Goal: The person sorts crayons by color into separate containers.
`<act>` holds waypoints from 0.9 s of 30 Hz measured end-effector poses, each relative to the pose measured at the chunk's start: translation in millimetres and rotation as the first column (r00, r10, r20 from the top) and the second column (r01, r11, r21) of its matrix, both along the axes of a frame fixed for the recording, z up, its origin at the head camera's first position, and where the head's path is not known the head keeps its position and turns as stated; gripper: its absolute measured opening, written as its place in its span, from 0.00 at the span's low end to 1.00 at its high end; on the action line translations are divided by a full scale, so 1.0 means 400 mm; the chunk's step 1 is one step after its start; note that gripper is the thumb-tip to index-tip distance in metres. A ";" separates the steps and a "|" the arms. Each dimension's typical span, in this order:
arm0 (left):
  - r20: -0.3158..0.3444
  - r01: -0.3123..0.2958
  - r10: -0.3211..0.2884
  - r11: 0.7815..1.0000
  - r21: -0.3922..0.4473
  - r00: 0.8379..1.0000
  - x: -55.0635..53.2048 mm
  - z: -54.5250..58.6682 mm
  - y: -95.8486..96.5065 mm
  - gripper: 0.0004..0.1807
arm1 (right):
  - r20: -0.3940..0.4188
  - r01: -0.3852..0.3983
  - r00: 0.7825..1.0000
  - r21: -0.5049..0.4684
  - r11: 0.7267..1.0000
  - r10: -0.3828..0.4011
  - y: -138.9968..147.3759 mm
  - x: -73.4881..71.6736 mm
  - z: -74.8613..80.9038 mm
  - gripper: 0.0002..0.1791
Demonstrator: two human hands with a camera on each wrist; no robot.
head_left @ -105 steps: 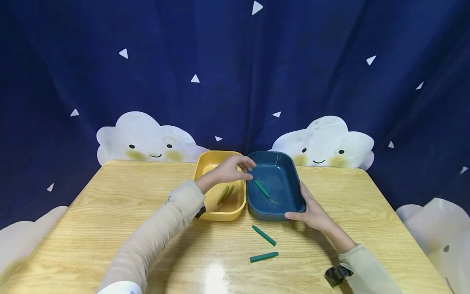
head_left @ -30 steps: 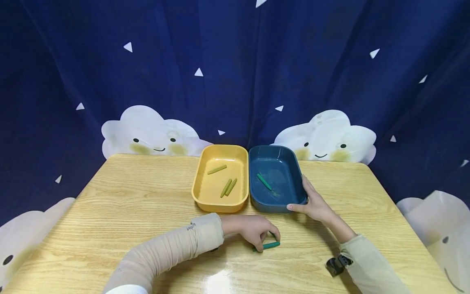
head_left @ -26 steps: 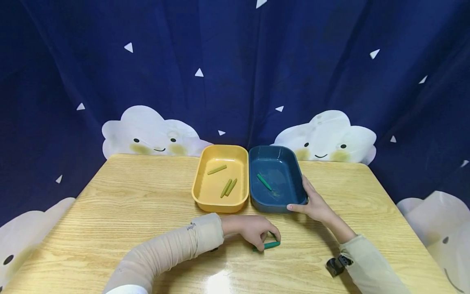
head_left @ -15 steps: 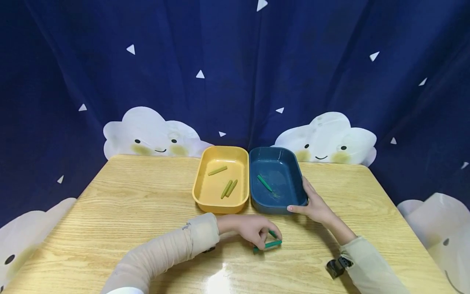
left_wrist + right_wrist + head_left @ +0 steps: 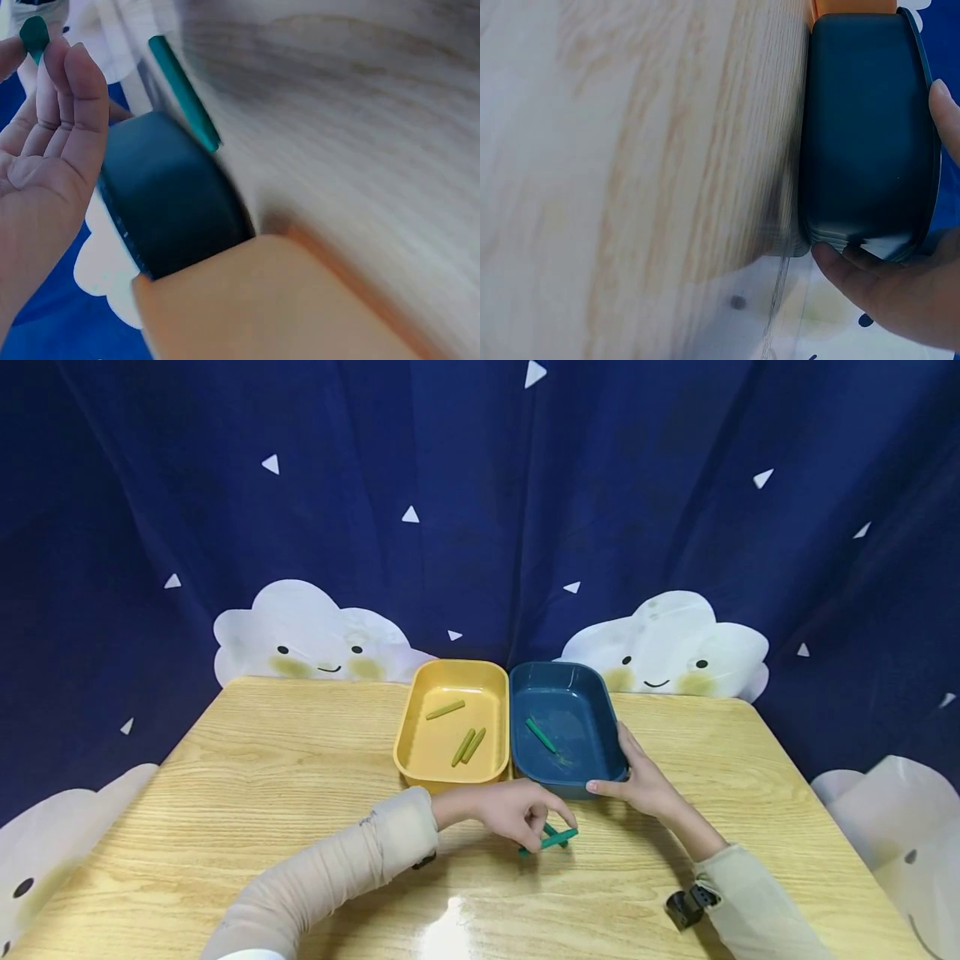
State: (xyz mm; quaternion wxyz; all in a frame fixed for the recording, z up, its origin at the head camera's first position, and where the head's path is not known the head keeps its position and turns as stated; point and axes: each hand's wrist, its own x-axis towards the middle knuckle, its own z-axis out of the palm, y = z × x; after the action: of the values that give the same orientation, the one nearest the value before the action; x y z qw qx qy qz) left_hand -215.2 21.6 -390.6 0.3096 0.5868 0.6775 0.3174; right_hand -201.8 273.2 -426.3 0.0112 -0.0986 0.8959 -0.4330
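My left hand (image 5: 513, 810) pinches a green crayon (image 5: 562, 837) between thumb and fingertips, a little above the table in front of the bins. In the left wrist view a second green crayon (image 5: 184, 91) lies on the tabletop, apart from the held one. My right hand (image 5: 645, 787) holds the near right corner of the dark blue bin (image 5: 573, 714), thumb at the front rim and fingers along the right side. Inside that bin rests another green crayon (image 5: 541, 735). The right wrist view shows the fingertips against the bin's outer wall.
Against the blue bin's left side stands a yellow bin (image 5: 453, 683). It contains an olive-yellow crayon (image 5: 446, 710) and two more side by side. Both bins stand on a wooden table (image 5: 300, 752). Behind it hangs a navy curtain (image 5: 465, 552) with white clouds and triangles.
From above the bins my left hand came down to the table crayons, and a third olive crayon now lies in the yellow bin. It then lifted a green crayon slightly. The right hand stayed put.
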 end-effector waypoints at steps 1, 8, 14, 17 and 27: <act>0.007 -0.007 0.007 1.000 0.004 1.000 -0.001 0.007 -0.002 0.26 | 0.001 0.000 1.000 -0.001 1.000 0.000 0.000 0.000 0.000 0.60; 0.093 -0.122 0.117 0.991 0.048 0.989 -0.012 0.056 -0.019 0.26 | 0.003 -0.005 1.000 -0.004 1.000 0.005 0.001 0.003 0.003 0.59; 0.119 -0.183 0.170 0.977 0.109 0.978 -0.031 0.088 -0.031 0.27 | -0.005 -0.004 1.000 0.014 1.000 0.004 0.002 0.006 0.006 0.59; 0.108 -0.174 0.160 0.974 0.145 0.981 -0.046 0.101 -0.033 0.27 | -0.008 -0.003 1.000 0.017 1.000 0.003 0.004 0.004 0.005 0.59; 0.113 -0.215 0.199 0.965 0.151 0.973 -0.109 0.134 -0.036 0.27 | 0.022 -0.005 1.000 -0.013 1.000 0.005 0.002 0.005 0.005 0.60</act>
State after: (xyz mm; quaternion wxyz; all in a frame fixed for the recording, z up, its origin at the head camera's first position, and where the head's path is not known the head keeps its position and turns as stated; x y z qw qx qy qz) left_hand -258.7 7.3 -337.1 0.2583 0.5200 0.6913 0.4301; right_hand -199.8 273.8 -424.5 0.0217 -0.0962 0.8927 -0.4397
